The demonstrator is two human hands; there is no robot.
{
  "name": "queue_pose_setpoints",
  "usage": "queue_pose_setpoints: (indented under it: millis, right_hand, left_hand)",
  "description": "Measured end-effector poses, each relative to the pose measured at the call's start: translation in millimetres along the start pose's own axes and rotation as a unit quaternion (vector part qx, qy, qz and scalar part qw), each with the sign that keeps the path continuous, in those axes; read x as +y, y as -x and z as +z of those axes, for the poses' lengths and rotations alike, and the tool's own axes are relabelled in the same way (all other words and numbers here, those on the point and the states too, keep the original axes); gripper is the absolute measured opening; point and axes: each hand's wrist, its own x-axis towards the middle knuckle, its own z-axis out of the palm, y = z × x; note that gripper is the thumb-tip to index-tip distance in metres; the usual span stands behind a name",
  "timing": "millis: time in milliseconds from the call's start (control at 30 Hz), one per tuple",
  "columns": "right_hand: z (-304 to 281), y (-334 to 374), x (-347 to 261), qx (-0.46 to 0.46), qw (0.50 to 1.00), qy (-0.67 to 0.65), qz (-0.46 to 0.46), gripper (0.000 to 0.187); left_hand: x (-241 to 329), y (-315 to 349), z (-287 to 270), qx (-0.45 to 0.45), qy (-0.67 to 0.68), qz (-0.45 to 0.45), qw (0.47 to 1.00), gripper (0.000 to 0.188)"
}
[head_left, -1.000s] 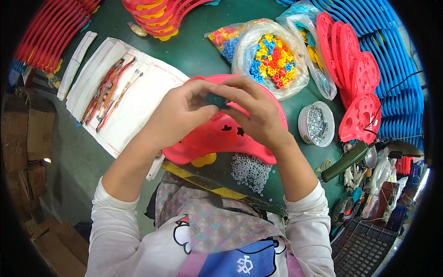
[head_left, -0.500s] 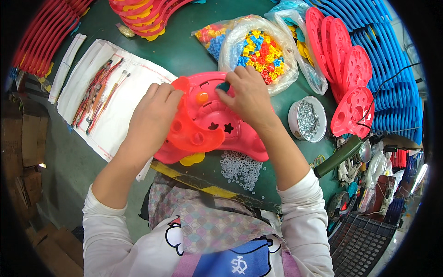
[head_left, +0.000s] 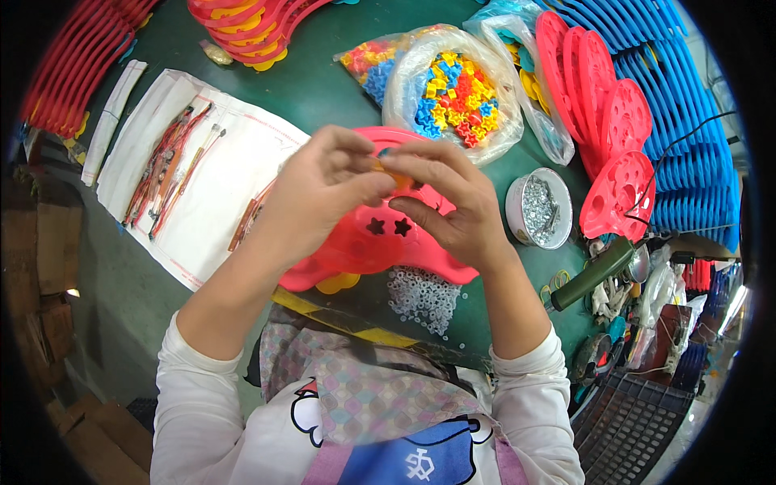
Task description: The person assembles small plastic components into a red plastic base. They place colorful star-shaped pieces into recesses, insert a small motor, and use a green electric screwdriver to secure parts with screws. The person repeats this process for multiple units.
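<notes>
A pinkish-red molded plastic panel (head_left: 449,265) with star-shaped holes lies on the green table in front of me. Across its left part rests a translucent orange-red curved piece (head_left: 356,252), partly under my left forearm. My two hands meet above the panel's upper middle. Fingers of my left hand (head_left: 327,182) are curled at a small orange piece (head_left: 393,179), and those of my right hand (head_left: 453,194) close on it from the other side. A bit of teal shows at the fingertips; its shape is hidden. A yellow scalloped part (head_left: 338,283) pokes out under the panel's front edge.
Small clear rings (head_left: 422,301) lie in front of the panel. Beyond it sits a bag of colored star pieces (head_left: 465,101); right of it, a white bowl of metal screws (head_left: 539,208). Red panels (head_left: 618,121) and blue frames (head_left: 687,145) stack at right. Wires (head_left: 166,174) lie on white sheets (head_left: 234,153).
My left hand has moved right, off the curved piece's edge, to meet my right hand. The curved piece has come down flatter on the panel, which has shifted slightly right.
</notes>
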Motion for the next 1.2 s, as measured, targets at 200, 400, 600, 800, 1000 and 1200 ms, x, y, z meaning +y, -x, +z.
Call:
queue_pose_setpoints:
  millis: [200,400,600,800,1000,1200]
  right_hand:
    - [-6,23,27,0.069,0.971,0.146,0.174,0.028]
    - [7,31,51,0.007,0.938,0.295,0.180,0.030]
    - [4,27,37,-0.103,0.910,0.349,0.200,0.034]
    - [-13,31,34,-0.023,0.930,0.322,0.178,0.035]
    - [-17,32,-8,0.073,0.984,0.155,-0.057,0.075]
    - [2,42,5,0.054,0.984,0.155,0.068,0.073]
  left_hand:
    - [6,11,2,-0.032,-0.377,0.122,0.918,0.042]
    - [16,49,-36,-0.134,-0.593,0.196,0.770,0.049]
    - [-11,49,-45,-0.158,-0.612,0.203,0.748,0.044]
    - [25,36,-34,-0.105,-0.478,0.348,0.800,0.024]
    - [43,22,-32,-0.139,-0.090,0.019,0.986,0.022]
    - [5,1,-6,-0.006,-0.299,0.115,0.947,0.038]
